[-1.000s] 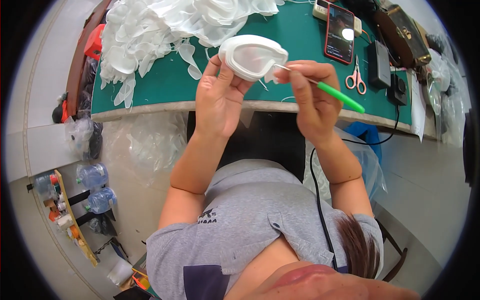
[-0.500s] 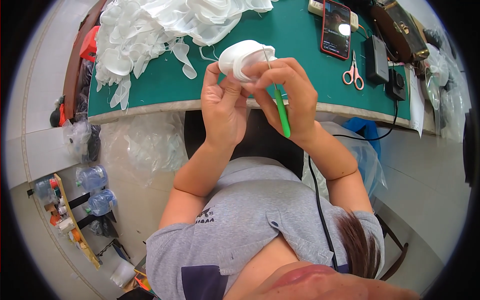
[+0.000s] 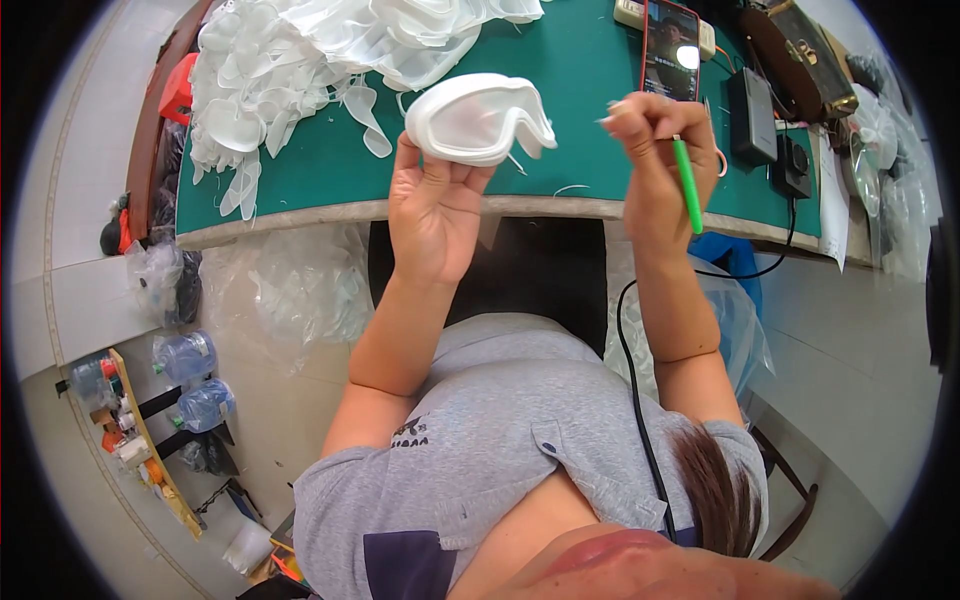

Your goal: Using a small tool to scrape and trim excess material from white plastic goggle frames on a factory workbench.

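Observation:
A white soft goggle frame is held up above the near part of the green tabletop, its nose notch toward the right. My left hand is closed on its lower left rim, thumb in front. Off to the right, my right hand grips a slim tool with a bright green handle; its metal tip is hidden by the fingers. Something small and whitish shows at the right thumb and fingertip, too small to make out. A thin white strip hangs below the goggle frame's nose notch.
A heap of white goggle parts and offcuts covers the table's left and back. A curved white trimming lies near the front edge. At the right are a phone, partly hidden scissors, a black box and a brown case.
My right hand has moved away to the right with the green-handled tool. My left hand has turned the goggle frame, showing its full outline. A curved trimming now shows by the table edge.

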The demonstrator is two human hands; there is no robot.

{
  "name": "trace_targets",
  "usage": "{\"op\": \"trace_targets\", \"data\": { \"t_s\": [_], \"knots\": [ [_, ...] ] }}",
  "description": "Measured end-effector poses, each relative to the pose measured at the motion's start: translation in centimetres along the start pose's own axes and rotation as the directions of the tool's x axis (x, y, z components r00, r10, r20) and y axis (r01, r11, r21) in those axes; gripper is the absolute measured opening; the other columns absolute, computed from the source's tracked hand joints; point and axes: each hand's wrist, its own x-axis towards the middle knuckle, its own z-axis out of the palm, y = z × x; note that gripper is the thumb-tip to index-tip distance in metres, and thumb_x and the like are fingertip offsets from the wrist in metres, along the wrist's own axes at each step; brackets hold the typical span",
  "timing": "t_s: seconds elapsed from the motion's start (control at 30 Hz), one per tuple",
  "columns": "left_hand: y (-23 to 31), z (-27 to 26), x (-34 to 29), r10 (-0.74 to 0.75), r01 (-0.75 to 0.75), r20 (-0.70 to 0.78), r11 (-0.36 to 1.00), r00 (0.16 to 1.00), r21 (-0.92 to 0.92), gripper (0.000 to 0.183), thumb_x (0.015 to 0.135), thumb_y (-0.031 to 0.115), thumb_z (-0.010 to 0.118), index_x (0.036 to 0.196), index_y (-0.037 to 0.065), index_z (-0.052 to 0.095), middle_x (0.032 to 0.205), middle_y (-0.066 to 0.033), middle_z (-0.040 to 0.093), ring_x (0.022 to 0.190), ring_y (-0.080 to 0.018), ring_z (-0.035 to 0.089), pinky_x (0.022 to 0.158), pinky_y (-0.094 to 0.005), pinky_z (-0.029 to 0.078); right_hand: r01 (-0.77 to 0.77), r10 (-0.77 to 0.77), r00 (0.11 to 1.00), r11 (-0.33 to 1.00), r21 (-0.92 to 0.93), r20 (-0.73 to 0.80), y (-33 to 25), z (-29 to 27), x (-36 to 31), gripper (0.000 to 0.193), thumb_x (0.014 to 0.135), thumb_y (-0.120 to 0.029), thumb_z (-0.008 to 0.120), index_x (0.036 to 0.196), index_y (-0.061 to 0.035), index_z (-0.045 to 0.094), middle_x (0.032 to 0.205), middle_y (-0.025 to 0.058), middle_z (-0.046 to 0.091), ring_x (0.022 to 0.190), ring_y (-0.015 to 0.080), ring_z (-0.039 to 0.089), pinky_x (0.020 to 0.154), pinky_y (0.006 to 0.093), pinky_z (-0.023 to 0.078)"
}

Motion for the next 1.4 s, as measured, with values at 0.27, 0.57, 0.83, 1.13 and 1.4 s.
{"op": "trace_targets", "data": {
  "t_s": [0.27,0.57,0.83,1.13,1.4],
  "knots": [
    [0.5,-0.2,0.1,0.023,-0.023,0.008,0.999,1.0,-0.032,0.027,0.095,0.011,0.053,0.121,0.004,0.045,0.128,-0.0144,0.052,0.118,-0.0275,0.054,0.102,-0.0455,0.046,0.061,0.116,0.964,0.782,-0.62,0.241,-0.1,-1.0,1.7,0.023,0.081,0.0,0.07,0.075,-0.0021,0.048,0.085,0.0104,0.066,0.071,0.0088,0.059,0.063,0.0202,0.048],
    [-1.5,1.5,-0.8,0.21,-0.192,-0.048,0.95,0.977,0.245,0.009,0.093,0.004,0.058,0.098,0.003,0.051,0.097,-0.0111,0.068,0.092,-0.0147,0.064,0.083,-0.0313,0.051,0.547,-0.287,0.817,0.663,-0.511,0.501,0.5,3.6,-0.5,0.028,0.07,-0.002,0.076,0.095,-0.0006,0.063,0.089,0.0127,0.064,0.075,0.0266,0.064,0.063,0.0303,0.053],
    [-2.0,0.6,-0.6,0.224,-0.209,-0.01,0.924,0.975,0.321,0.009,0.092,0.003,0.059,0.094,0.004,0.05,0.099,-0.0097,0.066,0.094,-0.0141,0.063,0.084,-0.0307,0.051,0.545,-0.301,0.836,0.564,-0.621,0.46,1.5,2.4,-0.3,0.023,0.073,0.004,0.068,0.095,0.0,0.065,0.085,0.0124,0.065,0.069,0.0252,0.063,0.063,0.0304,0.052],
    [4.0,-1.4,0.6,0.241,-0.241,-0.005,0.969,0.971,-0.048,0.046,0.092,0.012,0.054,0.133,-0.001,0.041,0.137,-0.0179,0.045,0.129,-0.0336,0.043,0.111,-0.052,0.03,0.234,-0.059,0.968,0.551,-0.801,0.243,1.9,-3.2,3.4,0.013,0.084,-0.009,0.062,0.084,0.0038,0.064,0.074,0.0145,0.063,0.065,0.0278,0.062,0.062,0.0314,0.049],
    [11.0,-5.2,1.2,0.316,-0.211,0.164,0.863,0.934,-0.459,0.036,0.097,0.004,0.037,0.131,-0.004,0.044,0.139,-0.0183,0.044,0.129,-0.0328,0.043,0.112,-0.0519,0.031,0.185,0.138,0.954,0.427,-0.885,0.266,2.4,-3.9,2.8,0.013,0.082,-0.009,0.06,0.084,0.0038,0.063,0.076,0.0192,0.064,0.071,0.0337,0.063,0.065,0.0376,0.048]
  ]
}}
